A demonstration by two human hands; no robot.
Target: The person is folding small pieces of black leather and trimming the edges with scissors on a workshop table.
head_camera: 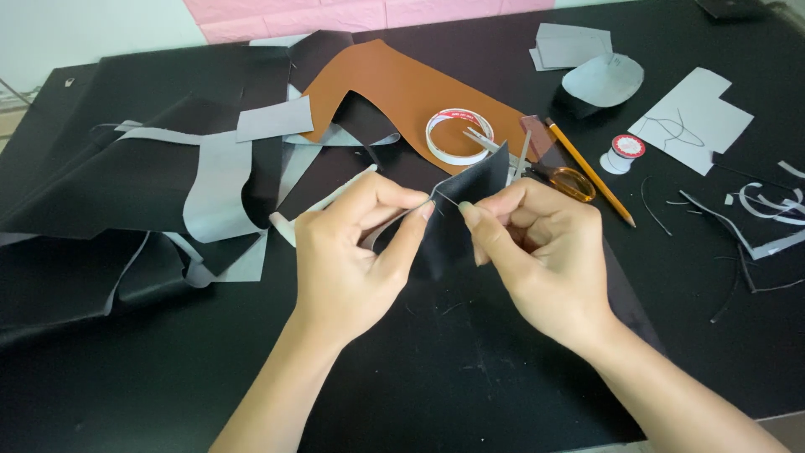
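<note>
My left hand (356,243) and my right hand (541,252) meet over a dark table, both pinching a small black leather piece (470,197) that stands tilted between them. A thin needle (449,201) runs between my left fingertips and my right thumb and forefinger, at the piece's left edge. A fine thread from it is hard to make out. The lower part of the piece is hidden behind my fingers.
Behind the hands lie a roll of white tape (457,136), orange-handled scissors (562,176), a pencil (589,170), a brown leather sheet (402,88), black and grey leather offcuts (210,180) at left, a thread spool (623,153) and grey patterns (692,117) at right.
</note>
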